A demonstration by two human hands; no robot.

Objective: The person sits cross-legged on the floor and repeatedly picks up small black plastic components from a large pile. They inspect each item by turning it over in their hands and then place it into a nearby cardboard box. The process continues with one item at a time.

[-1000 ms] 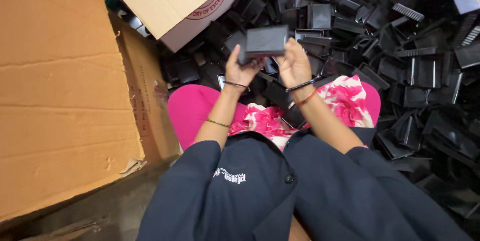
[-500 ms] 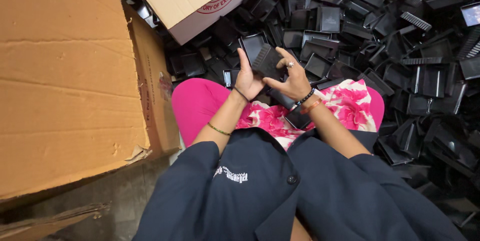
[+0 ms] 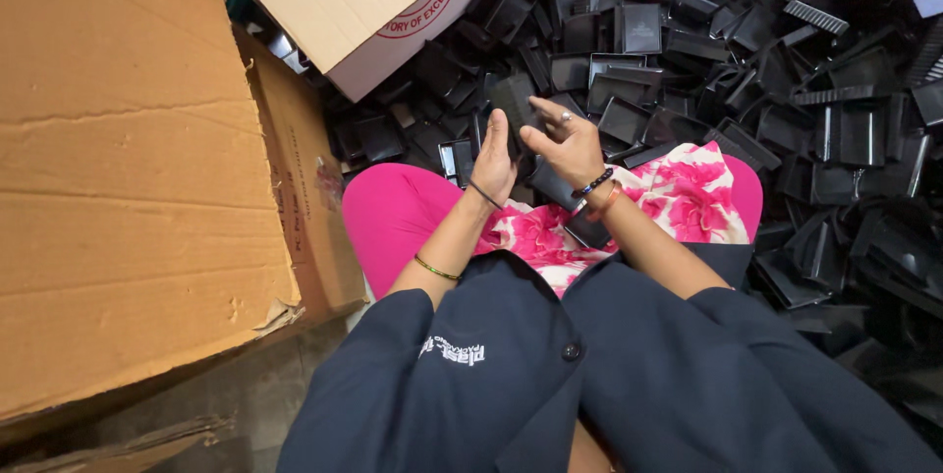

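Note:
I sit with pink trousers (image 3: pixel 393 213) and a pink flowered cloth (image 3: pixel 688 198) over my lap, in a dark blue jacket (image 3: pixel 550 375). My left hand (image 3: pixel 494 157) and my right hand (image 3: pixel 562 139) are raised together over my knees, holding a black plastic tray (image 3: pixel 513 105) between them, turned edge-on. My left palm presses its side; my right fingers, with a ring, close on its other side. Another black piece (image 3: pixel 587 229) lies in my lap under my right wrist.
A large heap of black plastic trays (image 3: pixel 786 60) covers the floor ahead and to the right. A big brown cardboard box (image 3: pixel 128 159) stands at my left. A white and brown carton (image 3: pixel 363 11) leans at the top.
The black tray has turned from facing flat toward me to edge-on between my hands, and both hands have come lower and closer together.

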